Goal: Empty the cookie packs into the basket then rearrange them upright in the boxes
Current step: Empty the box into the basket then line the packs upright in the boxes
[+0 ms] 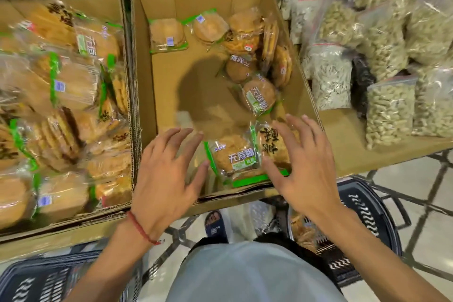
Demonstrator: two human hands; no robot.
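A middle cardboard box [144, 86] holds several loose cookie packs, mostly along its right side and far end. Two packs lie at its near edge: one with a green-and-white label [235, 157] and one with black characters [272, 144]. My left hand [166, 171] hovers with spread fingers just left of the labelled pack. My right hand [301, 162] has its fingers spread over the black-lettered pack, its thumb near the green seal. Neither hand grips anything. A left box [61, 105] is full of cookie packs. A dark plastic basket [365, 218] sits on the floor at lower right with packs inside.
Clear bags of nuts and seeds [382, 51] are piled on the shelf to the right of the box. A second dark basket [49, 279] sits at the lower left. My sandalled foot [215, 223] stands on the tiled floor below the shelf edge.
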